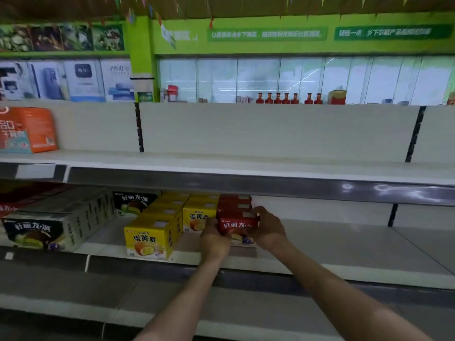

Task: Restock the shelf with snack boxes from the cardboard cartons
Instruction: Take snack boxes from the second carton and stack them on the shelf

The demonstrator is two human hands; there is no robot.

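A red snack box [236, 223] stands on the middle shelf [344, 244], at the front of a row of red boxes [235, 201]. My left hand [214, 236] grips its left side and my right hand [267, 228] grips its right side. To its left run two rows of yellow snack boxes [150, 238], the nearer row reaching further forward. Dark and white snack boxes [44, 232] fill the shelf's left end. No cardboard carton is in view.
The upper shelf [246, 163] holds only an orange box [29, 130] at its far left. The lower shelf [73, 299] shows bare boards. To the right of the red row the middle shelf is bare board. Red bottles [286, 98] stand far behind.
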